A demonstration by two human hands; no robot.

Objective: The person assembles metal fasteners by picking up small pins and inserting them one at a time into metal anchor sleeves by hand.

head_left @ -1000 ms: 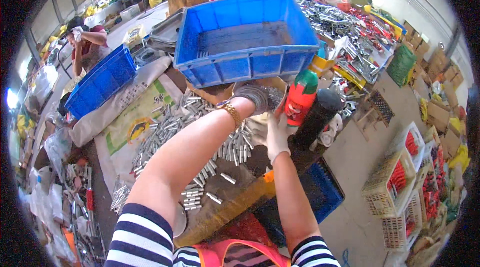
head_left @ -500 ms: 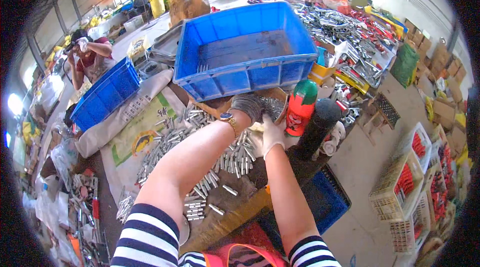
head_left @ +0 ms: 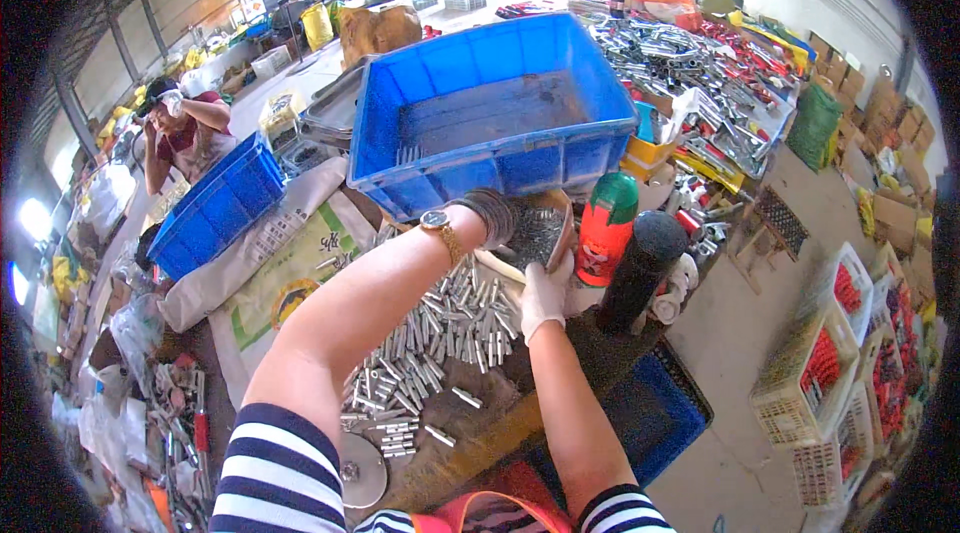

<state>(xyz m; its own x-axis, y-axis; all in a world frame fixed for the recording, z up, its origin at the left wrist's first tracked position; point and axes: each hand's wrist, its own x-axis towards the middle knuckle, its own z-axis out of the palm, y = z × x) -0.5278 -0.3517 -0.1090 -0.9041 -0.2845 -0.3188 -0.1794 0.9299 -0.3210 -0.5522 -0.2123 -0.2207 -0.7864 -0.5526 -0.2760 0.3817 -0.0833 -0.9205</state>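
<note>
My right hand, in a white glove, grips the near right rim of a shallow brown container. Many small dark-grey metal pieces lie inside it; their kind is too small to tell. At the container's left side is my left hand, in a dark grey glove, reaching over or against it; its fingertips are hidden. Short silver metal rods are heaped on the worktable below my left forearm. A large blue bin stands just beyond both hands.
Right of the container stand a red bottle with a green top and a black cylinder. A second blue bin leans at the left, near a seated person. Crates with red parts are on the floor at right.
The container is tilted more toward me, and its light near edge shows more. My right hand has slid slightly down along its rim. The view has shifted a little.
</note>
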